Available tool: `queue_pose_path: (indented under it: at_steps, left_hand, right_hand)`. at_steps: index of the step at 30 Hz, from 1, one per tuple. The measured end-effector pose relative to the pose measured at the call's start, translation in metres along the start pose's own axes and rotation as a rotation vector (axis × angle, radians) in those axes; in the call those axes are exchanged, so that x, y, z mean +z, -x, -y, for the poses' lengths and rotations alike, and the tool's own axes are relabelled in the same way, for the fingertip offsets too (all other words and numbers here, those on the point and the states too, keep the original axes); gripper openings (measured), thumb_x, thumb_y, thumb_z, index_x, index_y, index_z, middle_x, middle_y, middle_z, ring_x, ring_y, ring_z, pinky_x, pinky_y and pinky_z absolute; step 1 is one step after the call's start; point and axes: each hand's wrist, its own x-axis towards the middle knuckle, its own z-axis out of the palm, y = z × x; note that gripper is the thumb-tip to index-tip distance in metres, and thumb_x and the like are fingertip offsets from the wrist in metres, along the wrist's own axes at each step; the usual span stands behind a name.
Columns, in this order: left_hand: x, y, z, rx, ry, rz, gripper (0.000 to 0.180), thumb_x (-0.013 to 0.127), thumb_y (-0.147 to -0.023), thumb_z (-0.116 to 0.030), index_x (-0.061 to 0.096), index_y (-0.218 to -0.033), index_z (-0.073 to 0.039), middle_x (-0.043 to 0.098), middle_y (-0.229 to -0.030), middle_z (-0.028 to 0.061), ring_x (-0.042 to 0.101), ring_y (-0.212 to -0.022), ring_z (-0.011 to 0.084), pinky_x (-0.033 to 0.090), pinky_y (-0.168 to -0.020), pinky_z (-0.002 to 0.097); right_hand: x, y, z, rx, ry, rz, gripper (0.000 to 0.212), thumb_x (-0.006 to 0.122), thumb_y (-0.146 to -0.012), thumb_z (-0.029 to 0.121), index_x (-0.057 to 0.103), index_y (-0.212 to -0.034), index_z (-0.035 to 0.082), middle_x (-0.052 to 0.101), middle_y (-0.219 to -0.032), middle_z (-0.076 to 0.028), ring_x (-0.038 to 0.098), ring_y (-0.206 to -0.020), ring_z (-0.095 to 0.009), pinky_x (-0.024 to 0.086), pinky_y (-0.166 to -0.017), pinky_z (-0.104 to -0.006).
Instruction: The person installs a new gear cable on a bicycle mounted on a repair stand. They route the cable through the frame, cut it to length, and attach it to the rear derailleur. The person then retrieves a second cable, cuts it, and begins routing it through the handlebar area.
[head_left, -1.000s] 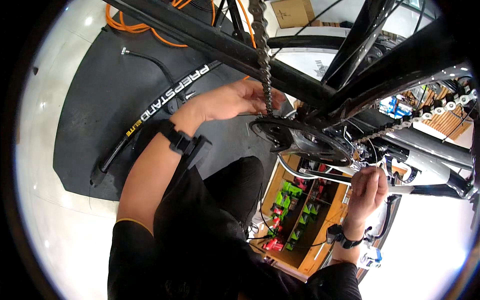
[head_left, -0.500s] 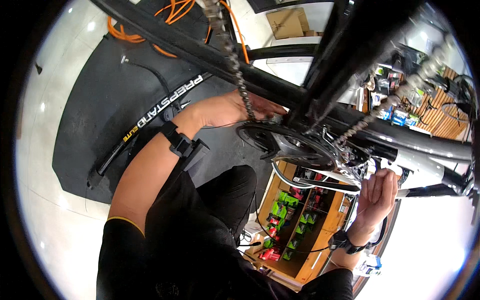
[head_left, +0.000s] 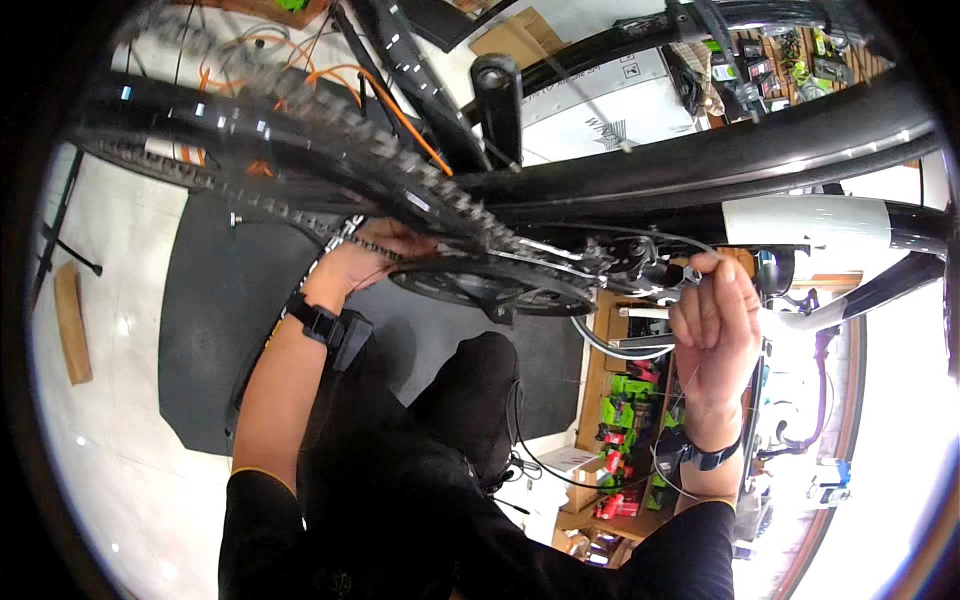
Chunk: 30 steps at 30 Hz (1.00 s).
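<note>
Chainring (head_left: 530,291) now flatter in view; right hand (head_left: 722,325) pinching thin cable (head_left: 685,237), likely guiding it; steady tension needed next; left hand (head_left: 370,263) grip: can't tell.

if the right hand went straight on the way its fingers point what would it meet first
Past the thin cable it seems to pinch, the right hand would probably meet the black frame tube first, beside the white section; depth is unclear.

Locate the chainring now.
Head view, near the picture's centre: the black chainring sits between the left hand and the right hand, just above the bent knee in the image.
</note>
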Motion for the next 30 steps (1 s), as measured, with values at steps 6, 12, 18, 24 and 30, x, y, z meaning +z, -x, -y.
queue_pose_path:
  at_steps: [6,12,18,24,30]
  left_hand:
    - [0.047,0.010,-0.032,-0.064,-0.092,-0.104,0.038,0.044,-0.094,0.000,0.045,-0.130,0.008,0.049,-0.131,0.0232,0.052,-0.120,0.0296,0.045,-0.101,0.0351]
    - [0.031,0.008,-0.022,0.056,-0.062,0.052,0.046,0.049,-0.092,-0.010,0.040,-0.133,0.010,0.053,-0.126,0.0274,0.055,-0.116,0.0336,0.046,-0.101,0.0384]
    - [0.031,0.007,-0.017,0.058,0.507,0.207,0.043,0.048,-0.094,-0.013,0.044,-0.130,0.011,0.053,-0.124,0.0291,0.056,-0.113,0.0357,0.050,-0.096,0.0389]
    - [0.024,0.005,-0.014,0.049,0.452,0.194,0.042,0.049,-0.094,-0.015,0.045,-0.129,0.009,0.053,-0.124,0.0272,0.056,-0.113,0.0331,0.049,-0.097,0.0382]
    - [0.019,0.001,-0.006,0.026,0.408,0.194,0.041,0.049,-0.095,-0.017,0.046,-0.129,0.007,0.053,-0.124,0.0252,0.056,-0.113,0.0304,0.048,-0.098,0.0374]
  right_hand:
    - [-0.019,0.026,-0.001,-0.132,0.429,0.215,0.028,0.052,-0.096,0.020,0.064,-0.102,-0.005,0.055,-0.061,0.000,0.043,-0.050,-0.005,0.033,-0.049,-0.0198]
    - [-0.011,0.018,-0.002,-0.219,0.627,0.502,0.019,0.058,-0.090,0.012,0.067,-0.100,-0.002,0.068,-0.078,-0.012,0.062,-0.058,-0.017,0.048,-0.055,-0.0276]
    - [-0.009,0.014,-0.020,-0.220,0.574,0.595,0.019,0.060,-0.089,0.009,0.065,-0.103,-0.003,0.066,-0.074,-0.013,0.064,-0.059,-0.023,0.049,-0.056,-0.0300]
    - [-0.006,0.017,-0.030,-0.238,0.503,0.589,0.018,0.060,-0.088,0.007,0.066,-0.102,-0.003,0.066,-0.076,-0.012,0.064,-0.059,-0.023,0.049,-0.054,-0.0298]
    - [-0.008,0.017,-0.034,-0.227,0.480,0.586,0.019,0.060,-0.087,0.007,0.066,-0.102,-0.004,0.061,-0.067,-0.009,0.060,-0.054,-0.021,0.046,-0.051,-0.0301]
